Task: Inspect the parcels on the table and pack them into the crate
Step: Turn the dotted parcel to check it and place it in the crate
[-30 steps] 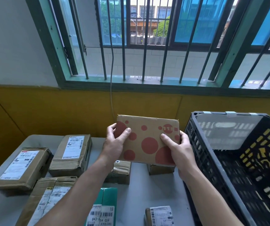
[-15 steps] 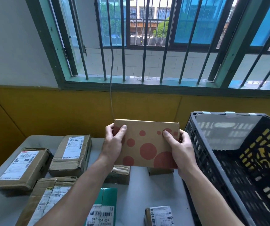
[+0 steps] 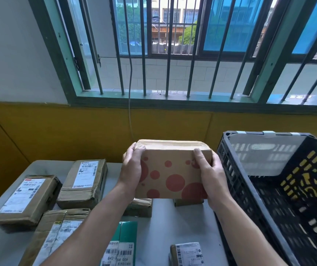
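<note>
I hold a brown cardboard parcel with red dots [image 3: 170, 172] up above the table, its taped top edge tipped toward me. My left hand [image 3: 131, 168] grips its left end and my right hand [image 3: 210, 178] grips its right end, fingers curled over the front face. The black plastic crate [image 3: 230, 169] stands at the right, tilted open toward me, its inside bare of parcels. Several more parcels lie on the grey table [image 3: 184, 225]: two brown ones with white labels [image 3: 27, 200] [image 3: 84, 182] at the left.
A crumpled brown parcel [image 3: 58, 235] and a green parcel [image 3: 124, 244] lie near the front. A small labelled box [image 3: 187, 254] sits at the bottom edge. Two small boxes [image 3: 140, 207] [image 3: 188, 201] show under the held parcel. A yellow wall and barred window stand behind.
The dotted parcel has been tipped toward me between both hands, so its taped top face now shows; it sits slightly lower and both hands have shifted their grip.
</note>
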`<state>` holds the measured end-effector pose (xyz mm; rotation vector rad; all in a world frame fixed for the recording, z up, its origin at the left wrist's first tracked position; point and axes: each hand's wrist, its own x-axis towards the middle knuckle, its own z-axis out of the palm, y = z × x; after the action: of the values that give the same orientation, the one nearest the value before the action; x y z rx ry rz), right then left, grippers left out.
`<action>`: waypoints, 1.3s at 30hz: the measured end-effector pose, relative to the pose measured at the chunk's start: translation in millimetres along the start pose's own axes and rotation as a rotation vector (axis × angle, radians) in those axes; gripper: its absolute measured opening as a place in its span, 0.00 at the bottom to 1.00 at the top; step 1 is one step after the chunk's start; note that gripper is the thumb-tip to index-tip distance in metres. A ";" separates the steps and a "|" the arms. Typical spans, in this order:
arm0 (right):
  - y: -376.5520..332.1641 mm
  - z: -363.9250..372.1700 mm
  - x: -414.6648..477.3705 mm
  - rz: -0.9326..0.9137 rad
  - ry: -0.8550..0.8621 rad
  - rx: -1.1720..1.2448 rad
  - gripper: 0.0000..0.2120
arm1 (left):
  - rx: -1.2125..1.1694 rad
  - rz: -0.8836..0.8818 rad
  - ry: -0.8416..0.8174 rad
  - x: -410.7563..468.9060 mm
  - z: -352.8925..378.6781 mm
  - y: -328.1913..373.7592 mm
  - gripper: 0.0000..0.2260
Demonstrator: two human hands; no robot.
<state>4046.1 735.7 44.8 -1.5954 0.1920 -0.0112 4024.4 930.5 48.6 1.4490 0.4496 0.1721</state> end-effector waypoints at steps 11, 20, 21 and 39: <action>-3.0 -1.7 -1.3 0.003 0.026 0.023 0.31 | -0.119 -0.055 -0.107 -2.5 -1.8 -2.6 0.16; -3.0 -0.3 -1.6 -0.021 0.032 0.054 0.34 | -0.190 -0.111 -0.089 -1.9 -7.0 -2.3 0.17; -2.4 0.2 -1.8 -0.024 0.033 0.054 0.33 | -0.208 -0.121 -0.096 -2.2 -7.1 -2.2 0.18; 4.0 2.7 10.1 -0.043 0.129 -0.178 0.34 | -0.087 -0.118 -0.147 -8.4 -2.5 -14.4 0.26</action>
<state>4055.9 736.9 39.6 -1.7779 0.2646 -0.1342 4013.6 927.8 36.0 1.3353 0.4016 -0.0092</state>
